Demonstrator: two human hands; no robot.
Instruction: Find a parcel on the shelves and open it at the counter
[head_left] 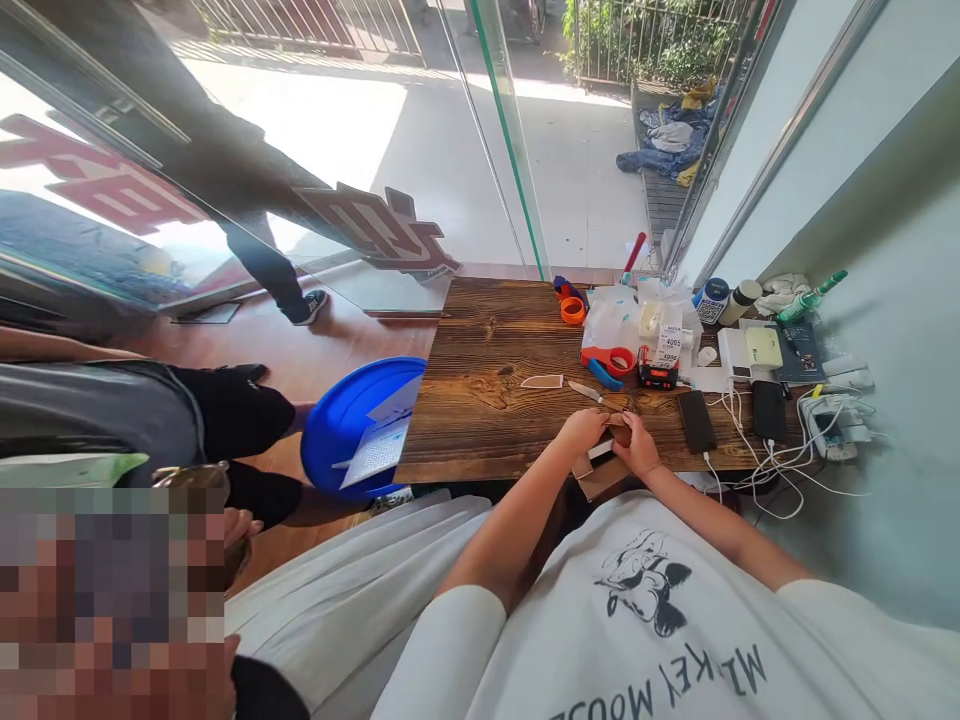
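A small brown cardboard box (602, 478) with a white strip across its opening sits at the near edge of the wooden table (480, 430). My left hand (581, 432) has its fingers closed on the box's top flap. On the other side, my right hand (639, 448) grips the same flap, fingertips close to the left ones. My hands partly hide the box. Just beyond them lie a small knife (585, 391) and a pale blade-shaped sheath (541, 382).
Red-handled scissors (609, 360), an orange tape ring (573, 310), a label roll (667, 345) and plastic bags crowd the back. Two phones (697, 422) with white cables lie right. A blue bin (330, 430) stands left, near another person (135, 410). Glass rises behind the table.
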